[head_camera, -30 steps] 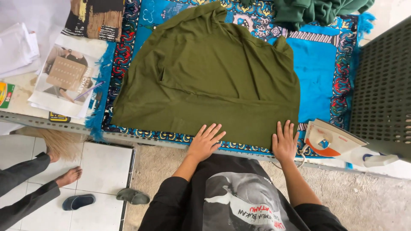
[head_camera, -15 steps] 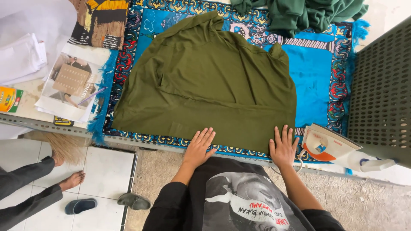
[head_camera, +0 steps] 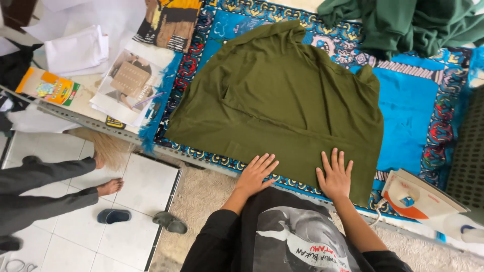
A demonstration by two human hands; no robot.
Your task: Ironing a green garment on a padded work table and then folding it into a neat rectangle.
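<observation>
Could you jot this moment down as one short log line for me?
left hand: flat on olive green cloth | right hand: flat on cloth's near edge | iron: resting right of cloth | blue patterned mat: under cloth

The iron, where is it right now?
In the head view the iron rests at the lower right on the blue patterned mat, just right of the right hand and the olive green garment.

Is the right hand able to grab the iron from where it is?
Probably yes. The right hand lies flat on the green cloth, and the iron stands just beside it with nothing in between.
</observation>
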